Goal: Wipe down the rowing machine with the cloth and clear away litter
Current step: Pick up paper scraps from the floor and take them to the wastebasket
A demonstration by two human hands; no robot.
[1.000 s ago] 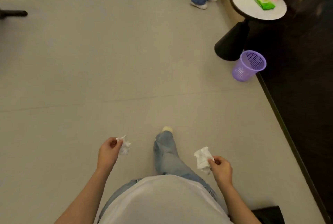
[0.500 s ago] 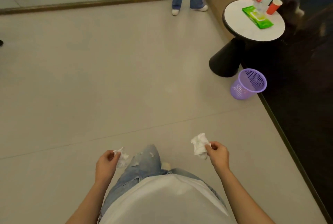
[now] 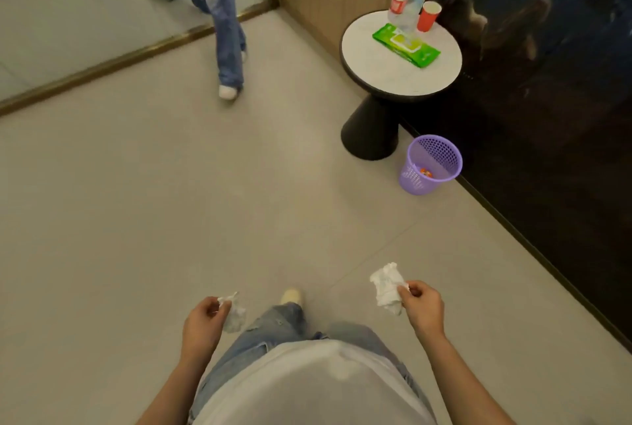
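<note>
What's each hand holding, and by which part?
The left hand pinches a small crumpled wad by its top; the right hand pinches a larger crumpled tissue by its right edge.

Even, soft overhead light, weak shadows on the floor tiles (image 3: pixel 136 219). Dark glossy wall panel (image 3: pixel 547 116) at right shows murky reflections. Wide-angle bending at edges. Overall soft; second person's legs (image 3: pixel 222 14) motion-blurred.

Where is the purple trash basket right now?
In the head view, the purple basket stands on the floor on the right, just beside the black base of the round side table and against the dark wall, ahead of the right hand.
</note>
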